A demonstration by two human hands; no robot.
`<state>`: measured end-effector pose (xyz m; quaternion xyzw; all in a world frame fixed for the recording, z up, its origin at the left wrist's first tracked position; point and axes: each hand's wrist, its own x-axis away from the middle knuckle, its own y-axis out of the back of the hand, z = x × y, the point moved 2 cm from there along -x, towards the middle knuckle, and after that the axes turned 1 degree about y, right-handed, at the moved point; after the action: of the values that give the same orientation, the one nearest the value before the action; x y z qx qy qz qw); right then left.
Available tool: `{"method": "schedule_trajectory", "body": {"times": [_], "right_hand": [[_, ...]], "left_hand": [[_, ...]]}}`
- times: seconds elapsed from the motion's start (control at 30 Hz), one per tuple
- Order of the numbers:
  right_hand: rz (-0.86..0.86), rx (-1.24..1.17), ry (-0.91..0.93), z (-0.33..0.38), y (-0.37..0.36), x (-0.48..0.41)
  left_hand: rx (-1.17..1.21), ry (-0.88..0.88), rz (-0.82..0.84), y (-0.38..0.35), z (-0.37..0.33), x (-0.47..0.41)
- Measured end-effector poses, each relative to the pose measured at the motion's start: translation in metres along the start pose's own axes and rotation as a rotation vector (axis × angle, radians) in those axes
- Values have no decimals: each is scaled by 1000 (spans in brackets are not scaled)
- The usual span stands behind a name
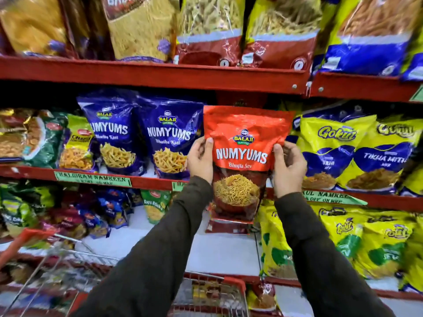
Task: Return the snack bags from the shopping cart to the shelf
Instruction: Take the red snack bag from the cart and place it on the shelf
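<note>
I hold a red Numyums Bhujia Sev bag (242,143) upright in front of the middle shelf (151,183), in a gap between two blue Numyums bags (170,138) and yellow Gokul bags (332,152). My left hand (201,156) grips its left edge and my right hand (287,167) grips its right edge. The bag's bottom hangs below the shelf lip. A second red pack shows just under it. The shopping cart (206,294) with its red rim sits below my arms; its contents are blurred.
The upper shelf (160,75) carries large yellow snack bags. The lower shelf (217,248) has a bare white patch in the middle, small mixed packs at left and yellow-green bags (366,239) at right. Green price labels (91,178) line the shelf edge.
</note>
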<state>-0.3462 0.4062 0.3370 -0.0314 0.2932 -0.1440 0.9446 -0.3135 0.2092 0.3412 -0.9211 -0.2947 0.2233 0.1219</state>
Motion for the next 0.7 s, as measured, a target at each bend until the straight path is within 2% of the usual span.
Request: {"method": "schedule_trajectory", "body": {"times": [0.4, 0.5, 0.7], "right_hand": [[-23, 187, 14, -16, -48, -117], [-3, 210, -36, -34, -57, -126], [42, 110, -85, -56, -68, -125]], "left_hand": [[105, 136, -225, -77, 10, -84], [178, 166, -211, -82, 21, -95], [114, 197, -118, -78, 40, -104]]}}
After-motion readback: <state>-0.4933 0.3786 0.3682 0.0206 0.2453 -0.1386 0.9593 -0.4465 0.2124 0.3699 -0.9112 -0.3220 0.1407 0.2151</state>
